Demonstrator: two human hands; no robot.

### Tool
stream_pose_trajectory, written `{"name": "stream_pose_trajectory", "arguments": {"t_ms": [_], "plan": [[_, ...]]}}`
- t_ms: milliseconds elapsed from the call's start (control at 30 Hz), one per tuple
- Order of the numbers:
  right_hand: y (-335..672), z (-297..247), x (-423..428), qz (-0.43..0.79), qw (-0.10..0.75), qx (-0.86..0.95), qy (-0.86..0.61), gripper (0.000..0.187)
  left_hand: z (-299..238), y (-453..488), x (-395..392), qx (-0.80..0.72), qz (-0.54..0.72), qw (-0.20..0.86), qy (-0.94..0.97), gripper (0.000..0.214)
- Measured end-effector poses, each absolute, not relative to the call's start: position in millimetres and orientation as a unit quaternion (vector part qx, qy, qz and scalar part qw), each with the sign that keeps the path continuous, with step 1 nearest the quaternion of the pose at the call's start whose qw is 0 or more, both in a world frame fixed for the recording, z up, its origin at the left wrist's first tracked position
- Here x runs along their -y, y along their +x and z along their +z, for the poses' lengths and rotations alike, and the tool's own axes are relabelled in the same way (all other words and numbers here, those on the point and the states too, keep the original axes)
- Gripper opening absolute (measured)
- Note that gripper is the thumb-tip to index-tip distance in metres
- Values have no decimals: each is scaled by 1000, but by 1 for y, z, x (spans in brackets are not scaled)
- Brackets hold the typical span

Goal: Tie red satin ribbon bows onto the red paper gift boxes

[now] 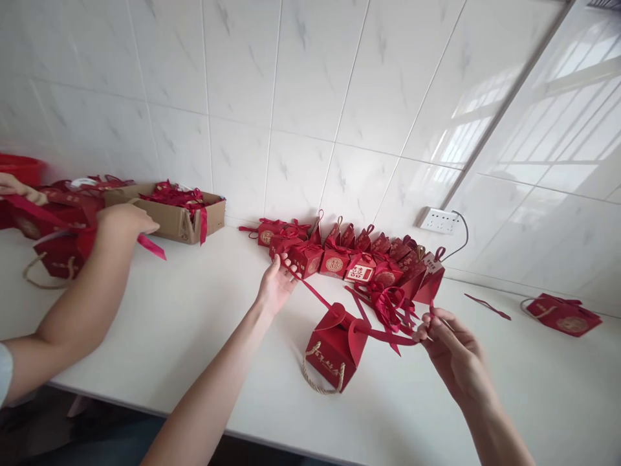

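Note:
A small red gift box [334, 346] with a rope handle stands on the white table [194, 323], its top flaps still apart. A red ribbon [369, 333] runs through the flaps. My left hand [277, 283] pinches one end of the ribbon, pulled out to the left. My right hand [451, 346] pinches the other end at the right. Both hands hold the ribbon taut above the table.
A row of tied red gift boxes [349, 259] lines the tiled wall. A cardboard box [179, 217] of ribbons sits at the left, where another person's hand [123, 223] handles a ribbon. A flat red box [563, 314] and a wall socket [439, 220] are at right.

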State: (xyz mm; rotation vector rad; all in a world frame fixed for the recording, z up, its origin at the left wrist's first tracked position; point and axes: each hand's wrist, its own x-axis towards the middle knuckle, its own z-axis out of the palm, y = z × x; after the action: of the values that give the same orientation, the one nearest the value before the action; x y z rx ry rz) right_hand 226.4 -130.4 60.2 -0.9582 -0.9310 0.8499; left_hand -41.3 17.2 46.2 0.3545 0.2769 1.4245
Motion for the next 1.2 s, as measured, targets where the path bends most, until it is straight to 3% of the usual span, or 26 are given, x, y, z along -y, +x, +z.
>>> {"name": "stream_pose_trajectory", "arguments": {"t_ms": [300, 467, 933, 1200], "plan": [[218, 83, 104, 390, 743, 384, -386, 46, 99, -41, 7, -44, 634, 682, 363, 21], [199, 105, 85, 424, 723, 430, -335, 24, 126, -32, 15, -77, 579, 650, 486, 23], [147, 149, 56, 408, 657, 554, -307, 27, 149, -18, 25, -136, 474, 543, 680, 23], [160, 148, 68, 414, 626, 578, -319, 22, 149, -11, 28, -162, 508, 555, 639, 15]]}}
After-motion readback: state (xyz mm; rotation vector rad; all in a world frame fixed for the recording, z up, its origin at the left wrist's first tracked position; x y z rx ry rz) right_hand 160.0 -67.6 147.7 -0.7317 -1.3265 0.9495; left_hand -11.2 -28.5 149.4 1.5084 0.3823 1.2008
